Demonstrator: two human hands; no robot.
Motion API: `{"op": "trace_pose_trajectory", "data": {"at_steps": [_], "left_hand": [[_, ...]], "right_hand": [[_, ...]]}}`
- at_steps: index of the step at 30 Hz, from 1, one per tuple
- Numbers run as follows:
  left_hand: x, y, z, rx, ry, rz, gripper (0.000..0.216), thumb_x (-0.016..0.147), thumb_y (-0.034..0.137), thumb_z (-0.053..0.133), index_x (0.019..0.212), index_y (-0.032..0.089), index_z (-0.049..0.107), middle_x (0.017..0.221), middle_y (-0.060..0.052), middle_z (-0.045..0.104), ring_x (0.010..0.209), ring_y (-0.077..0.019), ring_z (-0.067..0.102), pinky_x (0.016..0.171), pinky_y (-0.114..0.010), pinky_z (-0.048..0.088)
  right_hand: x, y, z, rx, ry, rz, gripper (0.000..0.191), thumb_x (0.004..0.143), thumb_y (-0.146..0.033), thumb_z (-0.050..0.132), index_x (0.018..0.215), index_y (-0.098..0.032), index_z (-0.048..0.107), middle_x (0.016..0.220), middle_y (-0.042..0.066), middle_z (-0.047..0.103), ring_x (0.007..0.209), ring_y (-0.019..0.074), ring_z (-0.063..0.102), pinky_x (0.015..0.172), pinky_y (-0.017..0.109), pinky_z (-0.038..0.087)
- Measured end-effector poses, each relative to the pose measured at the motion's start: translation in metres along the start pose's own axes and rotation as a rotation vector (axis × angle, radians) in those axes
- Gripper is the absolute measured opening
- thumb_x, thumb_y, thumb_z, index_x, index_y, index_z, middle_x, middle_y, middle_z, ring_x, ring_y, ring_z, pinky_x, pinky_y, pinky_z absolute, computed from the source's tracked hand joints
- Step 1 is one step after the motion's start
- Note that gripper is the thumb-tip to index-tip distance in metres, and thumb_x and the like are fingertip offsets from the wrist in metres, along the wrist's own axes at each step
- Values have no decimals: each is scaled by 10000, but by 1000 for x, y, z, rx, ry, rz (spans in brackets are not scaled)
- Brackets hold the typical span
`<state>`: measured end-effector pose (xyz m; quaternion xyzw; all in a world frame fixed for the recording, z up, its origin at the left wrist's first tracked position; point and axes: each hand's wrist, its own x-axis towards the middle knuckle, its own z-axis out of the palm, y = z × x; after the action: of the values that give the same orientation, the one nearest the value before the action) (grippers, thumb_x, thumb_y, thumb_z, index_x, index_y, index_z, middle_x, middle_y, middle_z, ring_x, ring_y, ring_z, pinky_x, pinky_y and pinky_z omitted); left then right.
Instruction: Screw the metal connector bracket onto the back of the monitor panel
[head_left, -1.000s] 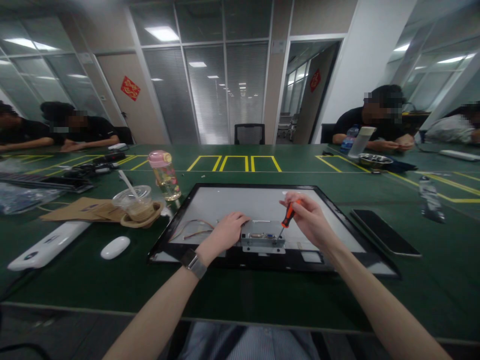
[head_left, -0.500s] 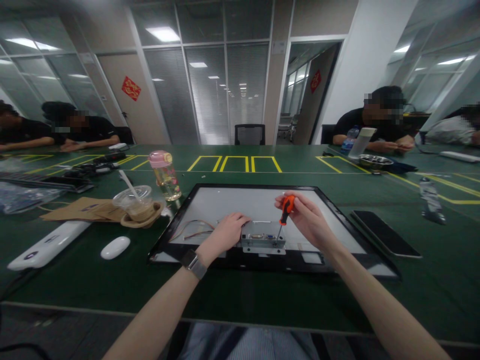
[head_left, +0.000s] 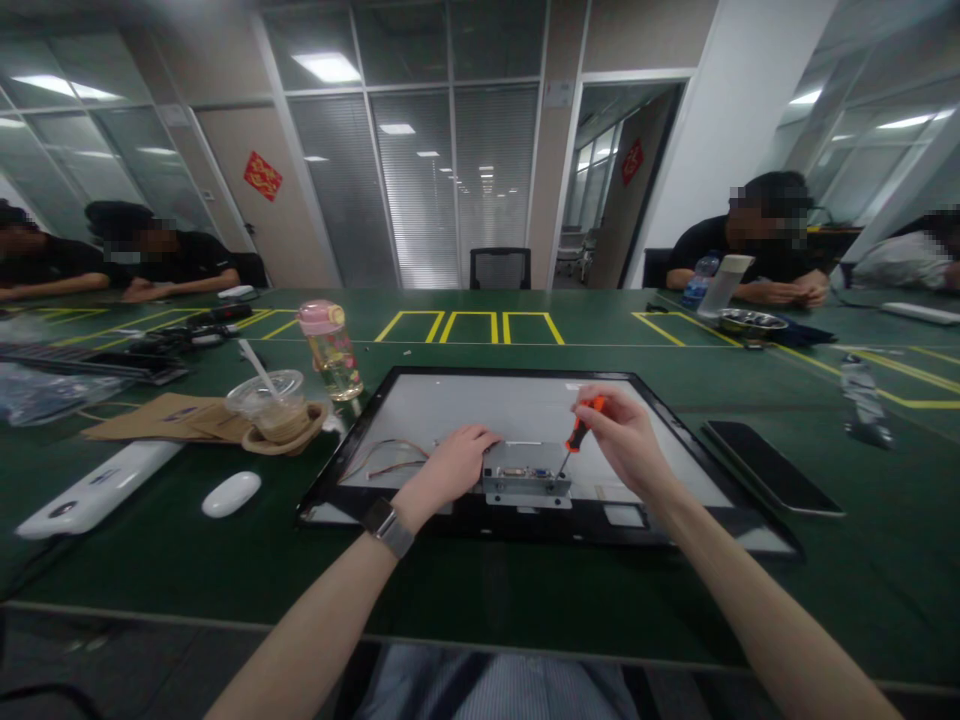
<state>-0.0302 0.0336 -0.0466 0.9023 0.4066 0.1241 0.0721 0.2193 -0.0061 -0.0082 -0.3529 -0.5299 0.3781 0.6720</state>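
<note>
My right hand (head_left: 621, 432) pinches an orange-and-black screwdriver (head_left: 579, 436) by its handle. The screwdriver slants down to the left, and its tip meets the right part of a metal bracket (head_left: 517, 492) with video ports on its front. At the bracket's left end, my left hand (head_left: 459, 462) has its fingers closed on the metal; some fingertips are hidden. Under both hands lies a flat display panel (head_left: 480, 390) with a black frame and a pale back. Thin loose wires (head_left: 390, 458) lie on it beside my left hand.
Left of the panel are a plastic cup (head_left: 271, 400) in a cardboard holder, a pink-lidded bottle (head_left: 330, 350), a white mouse-shaped case (head_left: 231, 494) and a white power strip (head_left: 97, 490). A black phone (head_left: 771, 466) lies to the right. Other people sit across the green table (head_left: 450, 600).
My right hand has shifted slightly right and regripped the screwdriver's handle, which now leans further right. The tip stays at the bracket. My left hand has not visibly moved.
</note>
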Motion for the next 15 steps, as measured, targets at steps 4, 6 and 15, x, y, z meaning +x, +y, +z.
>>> {"op": "trace_pose_trajectory", "data": {"at_steps": [4,6,15], "left_hand": [[-1,2,-2,-6,-3,-7,477,903,28,358,1298,167,588,1273,-94,616,1191,-201,557,1076,-328,422],[-1,4,-4,-3,-10,-18,482,904,27,351,1298,172,587,1278,-95,614,1188,-200,558,1069,-331,426],[-1,3,-3,3,-25,-22,488,910,25,353,1314,183,576,1298,-96,606,1206,-203,554,1075,-340,421]], "right_hand": [[0,4,-2,-59,-43,-72,156,854,-358,681,980,-285,737,944,20,710,939,205,673,916,403,529],[-2,4,0,-65,-105,-87,227,915,-350,593,1096,-285,713,1089,44,719,1050,230,675,1014,452,480],[-2,-1,2,-198,-47,-112,253,769,-325,782,1004,-268,706,847,14,695,768,198,658,760,393,565]]}}
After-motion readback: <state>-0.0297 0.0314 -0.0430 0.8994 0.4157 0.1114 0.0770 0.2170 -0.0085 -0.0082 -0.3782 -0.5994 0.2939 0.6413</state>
